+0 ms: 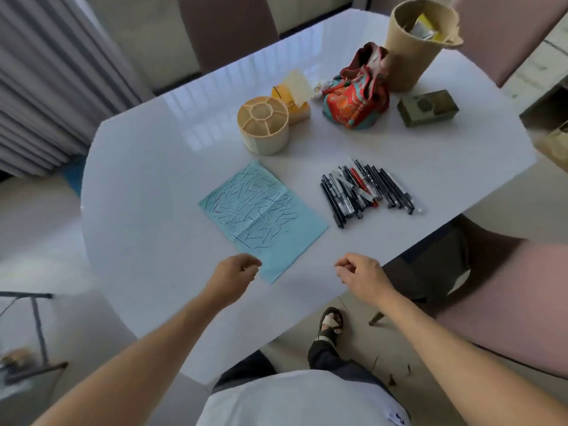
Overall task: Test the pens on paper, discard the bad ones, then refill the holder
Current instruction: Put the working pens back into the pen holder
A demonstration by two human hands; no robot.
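1. Hands: left hand hovers at the near corner of the paper, fingers loosely curled, thumb near fingertips, nothing visible between them. Right hand is the same: loosely curled, holding nothing, over bare desk. Neither touches a pen.
2. Pens: pile of slim black plastic pens, with one red and a few clear-barrelled, lies at 1 o'clock from the right hand, well apart from it, roughly parallel and overlapping.
3. Paper: creased light-blue sheet covered in short dark strokes, at 12 o'clock from the left hand, just left of the pile.
4. Holder: round beige holder with divided compartments, at 12 o'clock beyond the paper; visible compartments look empty.
5. Likely discard bin: tall tan cylindrical container at far 1 o'clock, scraps inside.
6. Handling, my judgement: pens are light, rigid, with smooth barrels, and will roll on the glossy white desk. Pinch one mid-barrel from the pile's edge; pulling from the middle will scatter the stack. For refilling, gather a few parallel and wrap the fingers round the bundle.
7. The paper is thin and will slide, so pin it with the left hand while writing.
8. The holder looks light and could tip if pens are dropped in at an angle.
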